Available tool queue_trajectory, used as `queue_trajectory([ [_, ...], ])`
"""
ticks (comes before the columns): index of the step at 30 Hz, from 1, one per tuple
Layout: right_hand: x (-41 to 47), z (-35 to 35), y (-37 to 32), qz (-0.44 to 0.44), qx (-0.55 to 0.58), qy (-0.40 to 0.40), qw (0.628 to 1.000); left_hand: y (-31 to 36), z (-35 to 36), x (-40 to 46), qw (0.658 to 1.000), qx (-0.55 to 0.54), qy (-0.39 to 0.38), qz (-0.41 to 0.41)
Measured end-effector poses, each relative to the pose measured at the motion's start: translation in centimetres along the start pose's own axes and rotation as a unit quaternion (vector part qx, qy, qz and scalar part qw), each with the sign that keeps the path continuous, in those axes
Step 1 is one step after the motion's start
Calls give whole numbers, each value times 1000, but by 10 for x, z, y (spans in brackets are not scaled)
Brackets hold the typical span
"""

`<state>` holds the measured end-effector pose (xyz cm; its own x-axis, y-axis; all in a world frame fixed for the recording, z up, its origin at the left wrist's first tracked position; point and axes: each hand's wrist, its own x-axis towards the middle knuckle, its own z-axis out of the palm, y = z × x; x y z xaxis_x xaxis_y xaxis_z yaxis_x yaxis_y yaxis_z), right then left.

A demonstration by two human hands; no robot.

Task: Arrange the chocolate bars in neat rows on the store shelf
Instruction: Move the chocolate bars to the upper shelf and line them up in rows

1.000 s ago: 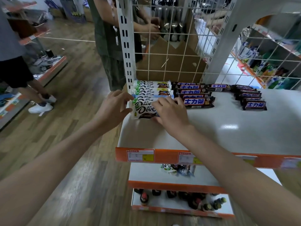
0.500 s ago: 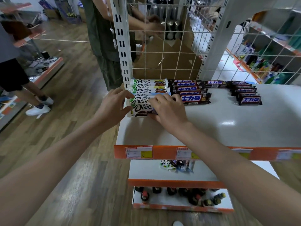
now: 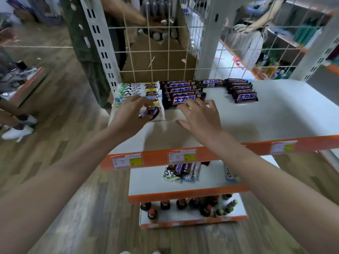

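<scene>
— Two hands, status? Change since a second ago?

— Right hand (image 3: 200, 116) has lifted off the white-and-blue foil-wrapped chocolate bar (image 3: 153, 112); fingers spread, holding nothing. Left hand (image 3: 129, 114) remains over that bar's left end, fingers loosely bent; contact unclear.

— Location of bar?

— Near end of the pale-wrapper row (image 3: 139, 91), far-left corner of the white top shelf (image 3: 275, 116), beside the dark brown wrapper row (image 3: 183, 92).

— Meaning?

— Item judged placed; loose bars (image 3: 181, 171) on the lower shelf remain.
</scene>
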<state>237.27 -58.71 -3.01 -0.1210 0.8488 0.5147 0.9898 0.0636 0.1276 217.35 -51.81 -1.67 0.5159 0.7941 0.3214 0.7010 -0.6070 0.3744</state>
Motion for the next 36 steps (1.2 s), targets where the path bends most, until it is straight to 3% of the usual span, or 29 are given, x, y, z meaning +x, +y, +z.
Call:
queue_trajectory([
  [5,-27,-15,36,7,-12,-5,1000,42,19,-2,1000,-12,-4,18],
  [12,-77,-35,93,-10,-117,5,993,111,50,-15,999,-40,12,26],
  [20,-134,-60,143,-13,-69,47,996,190,82,-41,999,-52,0,-13],
  [28,-202,-76,162,-26,-52,62,996,239,116,-82,998,-61,6,9],
  [36,-256,-70,162,-23,-39,18,999,260,143,-126,996,-85,-29,-18],
])
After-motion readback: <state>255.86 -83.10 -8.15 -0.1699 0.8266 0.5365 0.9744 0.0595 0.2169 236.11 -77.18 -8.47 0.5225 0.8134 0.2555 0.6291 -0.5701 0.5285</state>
